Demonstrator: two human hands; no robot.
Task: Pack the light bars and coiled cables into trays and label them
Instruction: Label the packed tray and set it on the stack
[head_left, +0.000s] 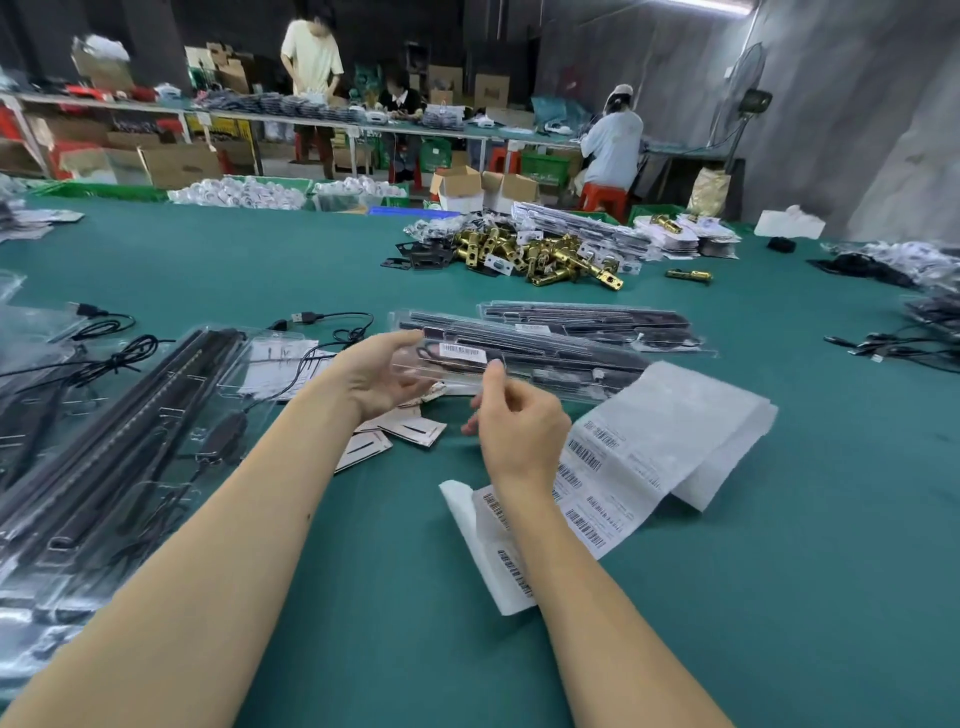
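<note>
A clear plastic tray (540, 353) packed with dark light bars lies across the green table (779, 597). A white barcode label (461, 352) is stuck near its left end. My left hand (382, 376) holds that left end, fingers along the far edge and thumb under. My right hand (511, 421) hovers just in front of the tray, thumb and fingers loosely curled with nothing visibly in them. Another packed tray (587, 318) lies behind. A sheet of barcode labels (602, 467) trails to the right. Open trays with light bars (130, 415) and coiled cables lie left.
Small printed cards (410, 428) lie under my hands. Loose black USB cables (332, 325) lie behind the left trays. A pile of brass latches (540, 254) sits farther back, more cables (893, 345) at right. People work at benches along the back wall.
</note>
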